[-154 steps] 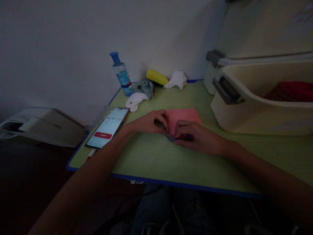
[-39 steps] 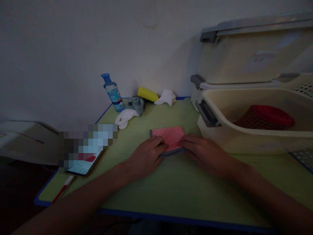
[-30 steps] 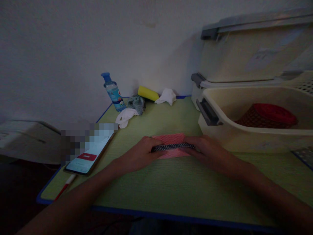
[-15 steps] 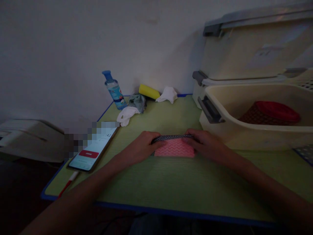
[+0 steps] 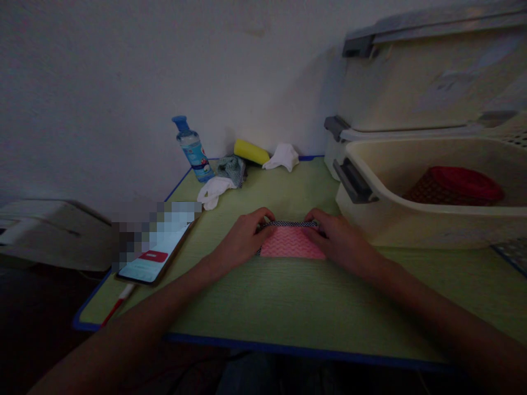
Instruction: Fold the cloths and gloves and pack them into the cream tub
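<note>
A pink cloth [image 5: 292, 243] with a wavy weave and a black-and-white checked border lies folded on the green table, its checked fold along the far side. My left hand [image 5: 252, 233] grips its left end, thumb on the near face and fingers curled over the far edge. On the opposite end my right hand [image 5: 331, 238] pinches the cloth the same way. Fingertips of both hands are partly hidden behind the fold.
A phone [image 5: 154, 255] with a red-and-white cable lies left on the table [image 5: 267, 307]. Behind are a blue bottle [image 5: 195, 156], a grey-green cloth [image 5: 231, 169], white cloths [image 5: 284, 157] and a yellow item [image 5: 251, 152]. An open cream bin [image 5: 411, 225] holding a red basket [image 5: 457, 186] stands right.
The cloth lay flatter with its checked border toward me; both hands lifted that border and folded it over to the far side. In the last half second the hands shifted slightly away.
</note>
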{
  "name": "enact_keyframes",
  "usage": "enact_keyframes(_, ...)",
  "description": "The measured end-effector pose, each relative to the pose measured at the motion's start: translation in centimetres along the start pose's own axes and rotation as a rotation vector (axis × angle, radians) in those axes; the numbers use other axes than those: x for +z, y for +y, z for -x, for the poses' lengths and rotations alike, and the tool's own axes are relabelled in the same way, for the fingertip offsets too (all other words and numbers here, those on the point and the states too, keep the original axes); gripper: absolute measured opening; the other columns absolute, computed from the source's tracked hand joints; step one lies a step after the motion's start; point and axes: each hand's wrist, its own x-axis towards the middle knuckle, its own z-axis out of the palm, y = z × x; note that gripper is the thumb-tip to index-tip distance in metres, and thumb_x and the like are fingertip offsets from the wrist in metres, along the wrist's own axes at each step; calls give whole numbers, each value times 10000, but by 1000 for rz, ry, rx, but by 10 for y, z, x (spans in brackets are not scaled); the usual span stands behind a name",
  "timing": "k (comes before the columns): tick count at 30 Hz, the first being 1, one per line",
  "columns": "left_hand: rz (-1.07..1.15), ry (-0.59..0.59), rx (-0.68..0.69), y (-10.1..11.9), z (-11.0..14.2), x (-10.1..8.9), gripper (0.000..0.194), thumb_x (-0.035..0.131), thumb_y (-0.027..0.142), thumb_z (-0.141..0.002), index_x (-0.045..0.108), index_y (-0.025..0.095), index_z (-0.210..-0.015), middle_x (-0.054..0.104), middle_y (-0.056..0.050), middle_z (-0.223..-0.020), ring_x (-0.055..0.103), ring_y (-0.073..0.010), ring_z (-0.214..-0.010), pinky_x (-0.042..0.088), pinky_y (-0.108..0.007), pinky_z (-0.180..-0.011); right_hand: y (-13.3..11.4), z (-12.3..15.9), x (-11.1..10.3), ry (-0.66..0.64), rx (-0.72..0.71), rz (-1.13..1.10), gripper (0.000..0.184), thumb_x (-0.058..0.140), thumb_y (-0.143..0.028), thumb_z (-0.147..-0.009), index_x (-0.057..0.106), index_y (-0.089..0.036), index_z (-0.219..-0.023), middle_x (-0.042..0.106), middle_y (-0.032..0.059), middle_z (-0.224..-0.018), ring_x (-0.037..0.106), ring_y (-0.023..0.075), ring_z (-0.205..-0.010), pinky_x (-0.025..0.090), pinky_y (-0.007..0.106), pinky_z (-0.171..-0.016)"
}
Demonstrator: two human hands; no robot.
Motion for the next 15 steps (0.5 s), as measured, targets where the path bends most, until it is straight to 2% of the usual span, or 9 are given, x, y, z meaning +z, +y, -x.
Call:
enact_keyframes(4,-55,30,22,3,0,2,156,461,208,-836,595,131,-862,610,-22,-735,560,-132,-656,420,-245,-592,-1,-1,5,7,-19,94,167,432,-201,-872,562,-152,-964,618,17,-642,572,138,-585,339,218,-507)
enact_keyframes(9,-291,112,84,7,1,5,181,460,138,-821,640,124,-832,634,-61,-793,577,-166,-734,452,-299,-702,-4,1,8,12,-2,355,225,376,-243,-895,582,-170,-948,654,68,-698,623,189,-622,322,241,-472)
enact_keyframes(15,-503,88,101,10,5,11,210,412,153,-862,615,128,-915,589,-71,-864,574,-192,-813,463,-335,-766,-6,6,7,-2,-16,535,292,307,-270,-922,555,-182,-1048,660,86,-672,642,226,-620,376,272,-479)
